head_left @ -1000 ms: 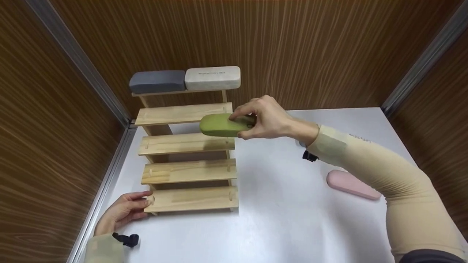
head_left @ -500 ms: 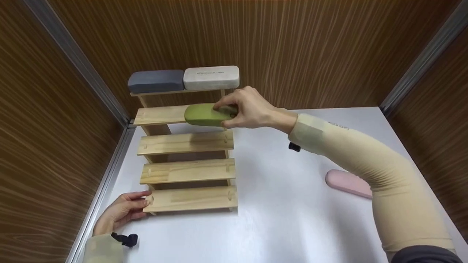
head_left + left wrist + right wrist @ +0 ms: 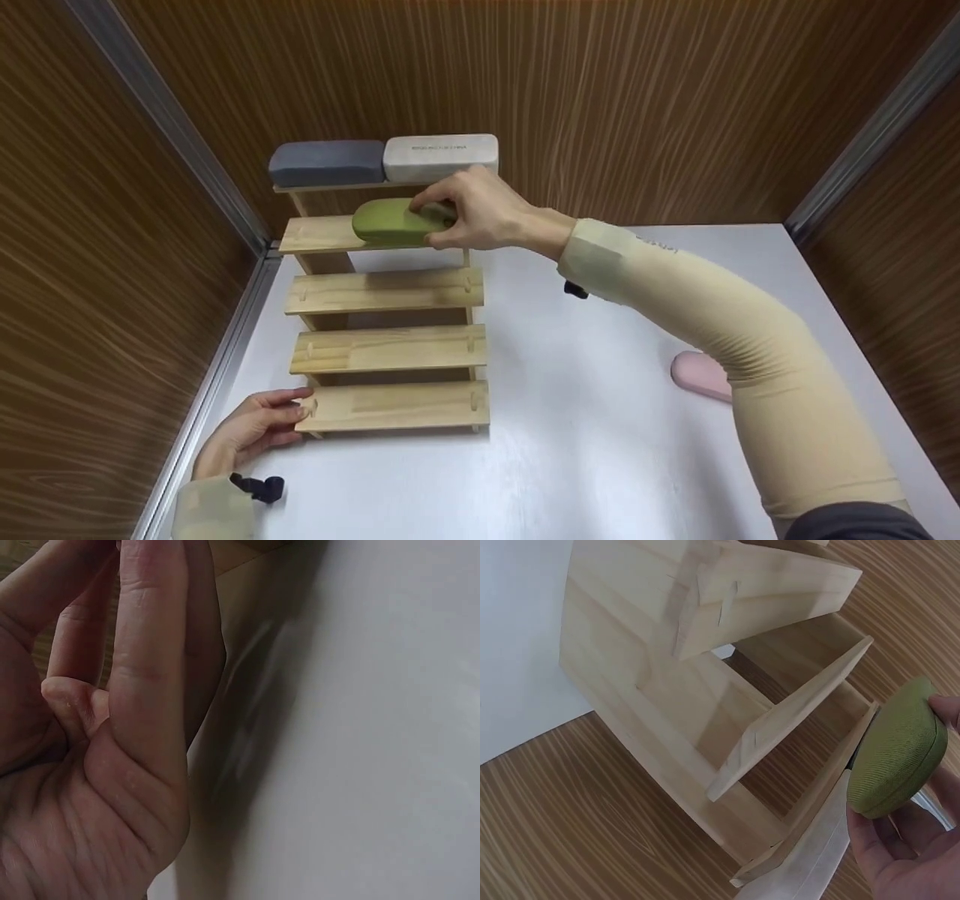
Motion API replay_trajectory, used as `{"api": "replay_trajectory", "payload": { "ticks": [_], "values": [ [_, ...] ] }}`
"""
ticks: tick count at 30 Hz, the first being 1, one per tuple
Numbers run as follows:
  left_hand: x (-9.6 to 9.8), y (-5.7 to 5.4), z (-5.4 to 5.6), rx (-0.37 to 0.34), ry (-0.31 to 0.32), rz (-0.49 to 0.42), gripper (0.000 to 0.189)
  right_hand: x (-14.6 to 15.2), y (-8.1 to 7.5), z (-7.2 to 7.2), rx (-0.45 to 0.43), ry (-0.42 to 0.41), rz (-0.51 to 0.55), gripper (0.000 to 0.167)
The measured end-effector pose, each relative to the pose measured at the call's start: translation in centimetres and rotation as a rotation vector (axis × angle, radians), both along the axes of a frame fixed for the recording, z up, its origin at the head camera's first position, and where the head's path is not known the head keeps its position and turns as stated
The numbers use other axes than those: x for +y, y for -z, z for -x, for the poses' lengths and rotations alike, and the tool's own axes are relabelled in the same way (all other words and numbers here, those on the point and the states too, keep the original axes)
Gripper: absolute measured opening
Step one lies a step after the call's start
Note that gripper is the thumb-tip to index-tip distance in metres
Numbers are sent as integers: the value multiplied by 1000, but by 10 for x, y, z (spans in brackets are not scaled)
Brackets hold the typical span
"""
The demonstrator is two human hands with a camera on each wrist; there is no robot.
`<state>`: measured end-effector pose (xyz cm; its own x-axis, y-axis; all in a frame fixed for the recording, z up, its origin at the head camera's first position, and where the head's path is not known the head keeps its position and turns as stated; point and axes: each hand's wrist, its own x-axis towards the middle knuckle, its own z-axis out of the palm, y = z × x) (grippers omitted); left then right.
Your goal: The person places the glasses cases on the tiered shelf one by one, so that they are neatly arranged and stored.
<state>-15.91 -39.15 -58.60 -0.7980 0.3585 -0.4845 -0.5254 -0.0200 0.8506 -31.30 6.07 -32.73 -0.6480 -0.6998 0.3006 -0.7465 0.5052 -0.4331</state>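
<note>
My right hand [image 3: 484,210] grips a green glasses case [image 3: 390,223] by its right end, thumb on the near side and fingers over the top. In the head view the case overlaps the second shelf from the top of a stepped wooden rack [image 3: 405,407]. The right wrist view shows the case [image 3: 896,754] above the rack's upper boards, its textured end between thumb and fingers. At the left end of the lowest shelf, my left hand [image 3: 255,429] holds the rack with its thumb and fingers. In the left wrist view its fingertips are cut off at the top.
On the top shelf a blue-grey glasses case [image 3: 326,163] and a whitish glasses case [image 3: 441,156] lie end to end. A pink case [image 3: 699,373] lies on the white table [image 3: 585,442], partly behind my right forearm. Wood-grain walls [image 3: 637,112] stand around the table.
My right hand has carried the green glasses case left and up in the head view, from the rack's right side to over the second shelf. The left hand stays on the rack.
</note>
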Motion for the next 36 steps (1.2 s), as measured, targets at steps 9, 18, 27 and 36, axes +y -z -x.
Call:
{"api": "replay_trajectory", "payload": {
  "ticks": [9, 18, 27, 36],
  "values": [
    [-1, 0, -1, -7, 2, -15, 37, -25, 2, 4, 12, -5, -35, 44],
    [-2, -3, -2, -12, 3, 12, 35, -53, 0, 3, -3, -39, -54, 45],
    [-3, -5, -3, 1, 10, 15, 36, -80, 3, 11, -1, -31, -71, 46],
    [0, -7, -3, -1, 8, 13, 38, -102, 4, 14, 0, 4, -131, 43]
  ]
}}
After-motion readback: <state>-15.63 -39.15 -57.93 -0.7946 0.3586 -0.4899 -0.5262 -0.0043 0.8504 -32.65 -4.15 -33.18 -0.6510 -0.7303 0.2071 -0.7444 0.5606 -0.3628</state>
